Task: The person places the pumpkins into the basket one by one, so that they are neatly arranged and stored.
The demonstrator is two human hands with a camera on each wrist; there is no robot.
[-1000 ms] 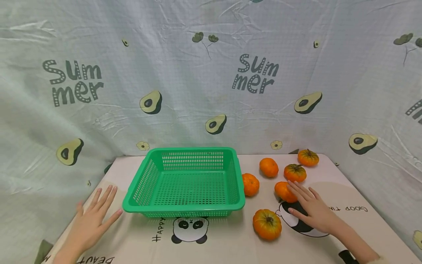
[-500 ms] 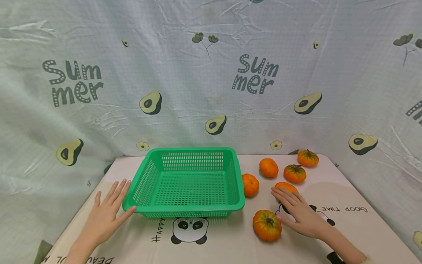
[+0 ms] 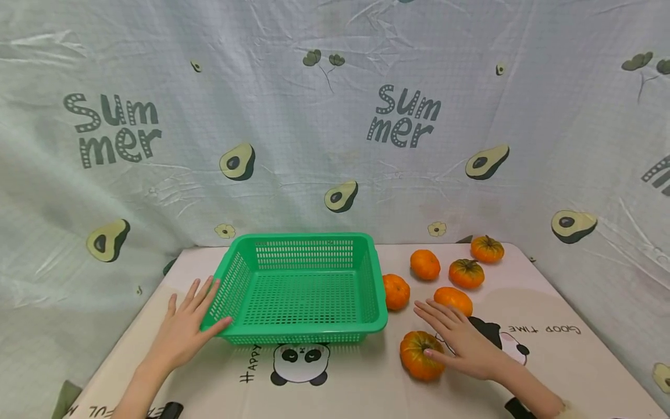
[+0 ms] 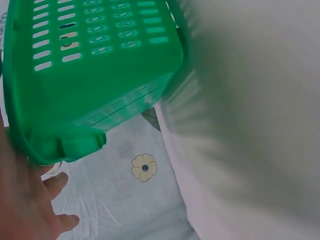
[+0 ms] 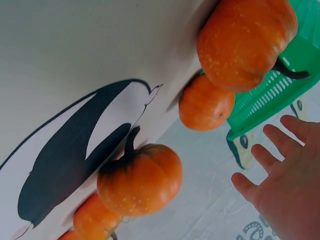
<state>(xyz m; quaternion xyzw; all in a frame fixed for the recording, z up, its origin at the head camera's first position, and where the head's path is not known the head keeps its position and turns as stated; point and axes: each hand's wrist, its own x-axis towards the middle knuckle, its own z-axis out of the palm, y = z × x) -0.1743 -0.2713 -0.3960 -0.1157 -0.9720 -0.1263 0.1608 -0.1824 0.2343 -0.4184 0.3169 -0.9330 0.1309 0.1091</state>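
A green plastic basket (image 3: 300,297) with slotted walls stands on the table, with nothing inside. At its left front corner is my left hand (image 3: 180,329), fingers spread and overlapping the rim; whether it touches I cannot tell. In the left wrist view the hand (image 4: 30,200) appears beside the basket's rim (image 4: 50,147). My right hand (image 3: 463,343) hovers with straight fingers, its thumb over a small orange pumpkin (image 3: 419,356) nearest the front. Just beyond its fingers lies another pumpkin (image 3: 454,299). In the right wrist view the right hand (image 5: 290,175) holds nothing.
Another pumpkin (image 3: 396,292) sits against the basket's right side. Farther back are a pumpkin (image 3: 425,265), a greenish-orange one (image 3: 466,273) and one (image 3: 487,249) at the far corner. A printed cloth (image 3: 293,116) hangs behind the table (image 3: 366,384).
My left hand has moved right and slightly forward to the basket's corner. My right hand has moved left, from the middle pumpkin toward the front one. The basket and pumpkins stay put.
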